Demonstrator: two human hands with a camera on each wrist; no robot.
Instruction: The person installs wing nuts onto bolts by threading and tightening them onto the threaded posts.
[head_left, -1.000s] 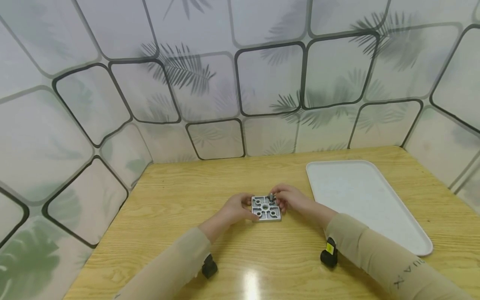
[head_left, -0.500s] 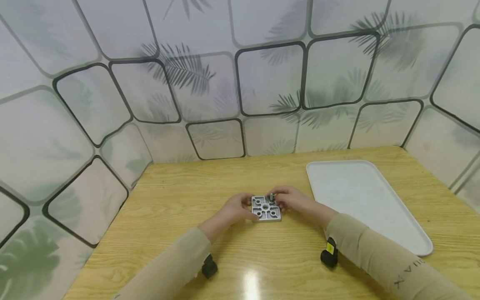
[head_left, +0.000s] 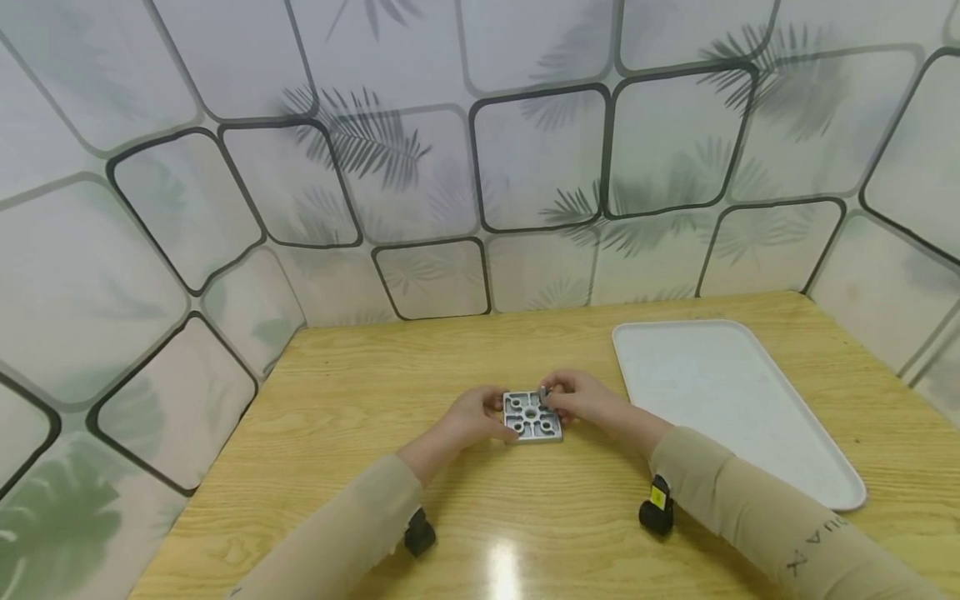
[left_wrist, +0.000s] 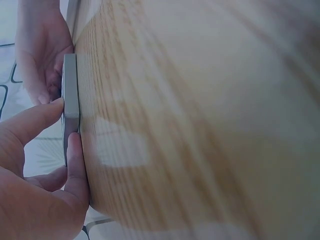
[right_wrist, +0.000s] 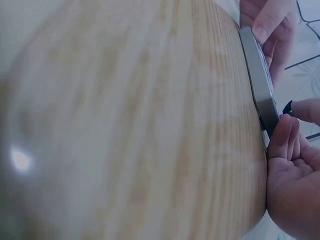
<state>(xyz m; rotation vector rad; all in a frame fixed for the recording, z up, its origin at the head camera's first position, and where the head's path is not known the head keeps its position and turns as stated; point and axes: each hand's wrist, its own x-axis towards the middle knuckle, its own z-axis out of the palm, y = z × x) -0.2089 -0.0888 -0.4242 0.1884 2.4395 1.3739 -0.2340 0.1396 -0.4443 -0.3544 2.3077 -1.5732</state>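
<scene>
A square metal plate with a hollow in the middle and round bosses at its corners lies ribbed side up on the table. My left hand grips its left side, with the thumb at the near corner and the fingers behind. Edge-on, the plate shows low over the wood in the left wrist view. At the far right corner my right hand pinches a small grey bolt-like pin, which stands upright over that corner's boss. The right wrist view shows its dark end by the fingertips; its lower part is hidden.
To the right, a white tray lies on the wooden table, close beside the right forearm. A patterned curtain-like wall rises behind the table and along both sides. Black wrist cameras hang under the sleeves.
My right fingers have shifted slightly about the pin, with the thumb now further over the plate's corner. The left hand and the plate have stayed put.
</scene>
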